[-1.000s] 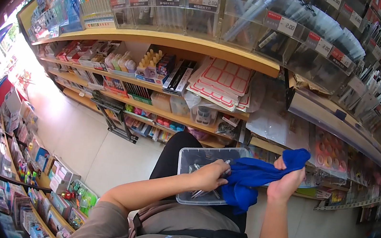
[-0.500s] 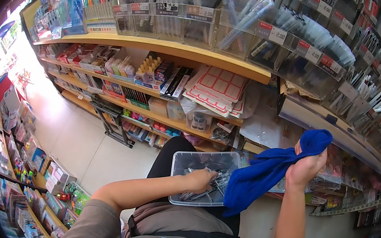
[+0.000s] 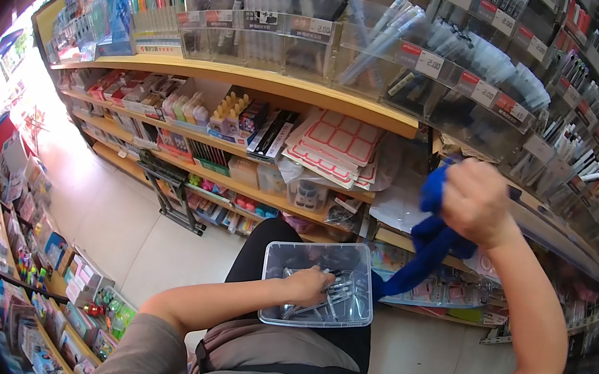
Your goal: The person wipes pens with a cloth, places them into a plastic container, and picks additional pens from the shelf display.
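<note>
A clear plastic bin [image 3: 278, 248] rests on my lap, with several pens [image 3: 339, 289] lying loose in it. My left hand [image 3: 308, 285] reaches into the bin, its fingers closed on pens among the pile. Up to the right, in front of the shelf, my right hand [image 3: 475, 202] is a fist around a bunched blue cloth [image 3: 427, 253]. The cloth hangs down from the fist, and its lower end reaches the bin's right side. Motion blurs the right hand a little.
Ahead runs a wooden shelf edge [image 3: 253, 76] with clear pen holders [image 3: 310, 52] above it. Lower shelves carry boxes and red-lined label sheets [image 3: 335, 142]. A folded black metal stand [image 3: 173, 197] is on the floor to the left. Another goods rack [image 3: 64, 307] stands at lower left.
My right hand has moved up and turned over, back of the hand now showing, with the cloth swinging away from the bin. My left hand stays in the bin among the pens.
</note>
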Demonstrator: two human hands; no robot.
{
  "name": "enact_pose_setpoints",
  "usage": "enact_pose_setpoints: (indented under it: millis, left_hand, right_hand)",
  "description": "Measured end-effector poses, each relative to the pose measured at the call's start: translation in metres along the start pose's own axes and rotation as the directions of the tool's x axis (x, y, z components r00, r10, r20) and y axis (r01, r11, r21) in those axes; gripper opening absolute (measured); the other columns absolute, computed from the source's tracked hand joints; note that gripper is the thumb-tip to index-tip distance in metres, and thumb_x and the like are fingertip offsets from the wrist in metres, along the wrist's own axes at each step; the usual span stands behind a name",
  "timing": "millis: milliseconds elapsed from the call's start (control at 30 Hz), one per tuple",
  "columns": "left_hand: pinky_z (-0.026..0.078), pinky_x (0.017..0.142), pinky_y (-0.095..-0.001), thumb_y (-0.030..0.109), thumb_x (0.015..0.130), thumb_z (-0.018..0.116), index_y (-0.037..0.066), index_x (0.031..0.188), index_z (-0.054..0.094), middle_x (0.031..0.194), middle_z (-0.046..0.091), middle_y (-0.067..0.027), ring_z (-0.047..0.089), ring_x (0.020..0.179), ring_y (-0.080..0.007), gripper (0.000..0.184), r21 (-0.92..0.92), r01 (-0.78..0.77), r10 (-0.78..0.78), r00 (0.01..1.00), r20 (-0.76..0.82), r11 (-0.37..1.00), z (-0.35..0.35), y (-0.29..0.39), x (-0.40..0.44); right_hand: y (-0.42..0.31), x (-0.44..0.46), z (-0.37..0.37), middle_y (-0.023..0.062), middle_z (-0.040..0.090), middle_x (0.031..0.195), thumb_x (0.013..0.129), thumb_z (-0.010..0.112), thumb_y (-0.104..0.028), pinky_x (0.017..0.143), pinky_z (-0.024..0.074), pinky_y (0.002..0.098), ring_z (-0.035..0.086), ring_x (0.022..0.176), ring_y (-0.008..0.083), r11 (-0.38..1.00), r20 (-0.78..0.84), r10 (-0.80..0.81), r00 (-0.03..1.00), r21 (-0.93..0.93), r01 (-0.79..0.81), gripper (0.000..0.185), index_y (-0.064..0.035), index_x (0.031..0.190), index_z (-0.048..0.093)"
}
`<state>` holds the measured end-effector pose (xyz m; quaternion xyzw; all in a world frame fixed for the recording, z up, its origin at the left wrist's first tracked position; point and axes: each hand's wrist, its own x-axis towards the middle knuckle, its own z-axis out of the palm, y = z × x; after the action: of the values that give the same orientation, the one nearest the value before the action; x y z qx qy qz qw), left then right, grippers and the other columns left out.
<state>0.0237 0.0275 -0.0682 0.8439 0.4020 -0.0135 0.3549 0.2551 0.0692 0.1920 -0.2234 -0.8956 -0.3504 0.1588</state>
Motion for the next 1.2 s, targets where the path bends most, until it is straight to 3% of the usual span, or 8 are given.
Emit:
enact_pose_setpoints:
  millis: [133,367,467,533,600,700,1000,1200]
  left_hand:
    - [0.043,0.079,-0.0441,0.016,0.073,0.062,0.005,0.101,0.051,0.096,0.050,-0.0261,0.053,0.090,-0.0412,0.032,-0.021,-0.024,0.023,0.999,-0.029,0.999,0.004,-0.003,-0.002]
    - [0.043,0.080,-0.0433,0.012,0.073,0.058,0.005,0.098,0.052,0.095,0.050,-0.0241,0.053,0.090,-0.0405,0.027,-0.091,-0.070,0.066,0.997,-0.051,0.993,0.002,-0.007,-0.007]
    - [0.042,0.080,-0.0434,0.009,0.073,0.057,0.005,0.100,0.052,0.095,0.050,-0.0238,0.053,0.090,-0.0403,0.028,-0.125,-0.066,0.062,0.997,-0.035,0.990,-0.002,-0.006,-0.009]
    - [0.042,0.081,-0.0434,0.008,0.073,0.056,0.005,0.102,0.052,0.095,0.050,-0.0233,0.053,0.091,-0.0399,0.029,-0.142,-0.068,0.062,0.997,-0.041,0.988,-0.002,-0.006,-0.008]
    - [0.042,0.081,-0.0429,0.006,0.073,0.054,0.004,0.101,0.052,0.096,0.050,-0.0231,0.052,0.092,-0.0394,0.029,-0.153,-0.053,0.047,0.998,-0.043,0.987,-0.004,-0.003,-0.009]
    - [0.042,0.081,-0.0425,0.004,0.071,0.052,0.002,0.096,0.052,0.094,0.051,-0.0239,0.052,0.091,-0.0392,0.025,-0.187,-0.068,0.056,0.996,-0.070,0.980,-0.002,-0.002,-0.010]
    - [0.043,0.080,-0.0379,0.007,0.072,0.053,0.005,0.102,0.057,0.092,0.059,-0.0202,0.056,0.091,-0.0331,0.030,-0.251,0.003,0.016,0.997,0.074,0.968,-0.017,-0.002,-0.007]
    - [0.045,0.071,-0.0347,0.010,0.072,0.055,0.004,0.098,0.058,0.082,0.061,-0.0167,0.059,0.078,-0.0279,0.027,-0.371,0.032,-0.023,0.999,0.030,0.928,-0.008,-0.018,-0.006]
  right_hand:
    - [-0.028,-0.045,0.063,-0.0015,0.047,0.074,0.071,0.051,-0.016,0.069,0.0377,0.0287,0.048,0.074,0.0149,0.984,0.225,-0.175,0.959,0.071,0.163,0.007,-0.0137,0.077,0.050]
    - [-0.063,-0.147,0.152,0.0116,0.055,0.082,0.075,0.049,-0.010,0.066,0.0466,0.0411,0.056,0.075,0.0296,0.723,0.519,0.611,0.598,-0.060,-0.688,0.015,-0.0111,0.087,0.057]
    - [-0.046,-0.184,0.193,0.0121,0.059,0.091,0.082,0.043,-0.009,0.056,0.0481,0.0369,0.058,0.060,0.0281,0.368,0.472,0.837,0.276,-0.114,-0.923,0.023,-0.0100,0.100,0.057]
    - [-0.022,-0.152,0.156,0.0063,0.060,0.092,0.086,0.048,-0.019,0.054,0.0475,0.0282,0.058,0.063,0.0195,-0.623,0.730,0.573,-0.374,0.091,-0.777,0.019,-0.0111,0.101,0.056]
    - [0.006,-0.180,0.161,0.0033,0.059,0.098,0.087,0.053,-0.029,0.054,0.0459,0.0201,0.057,0.067,0.0134,-0.870,0.781,0.492,-0.386,0.463,-0.171,0.027,-0.0136,0.109,0.053]
    - [0.043,-0.233,0.181,0.0069,0.060,0.097,0.086,0.055,-0.033,0.073,0.0505,0.0326,0.058,0.086,0.0197,-0.497,0.546,0.812,-0.208,0.833,0.245,0.031,-0.0117,0.107,0.051]
    - [0.008,-0.224,0.208,0.0135,0.058,0.101,0.088,0.049,-0.030,0.066,0.0511,0.0379,0.060,0.076,0.0277,-0.837,0.828,0.542,-0.144,0.547,-0.006,0.033,-0.0075,0.112,0.048]
    - [-0.004,-0.217,0.132,0.0102,0.053,0.071,0.088,0.043,-0.022,0.048,0.0429,0.0262,0.050,0.054,0.0150,-0.854,0.926,0.303,0.226,0.159,0.495,0.021,-0.0026,0.091,0.050]
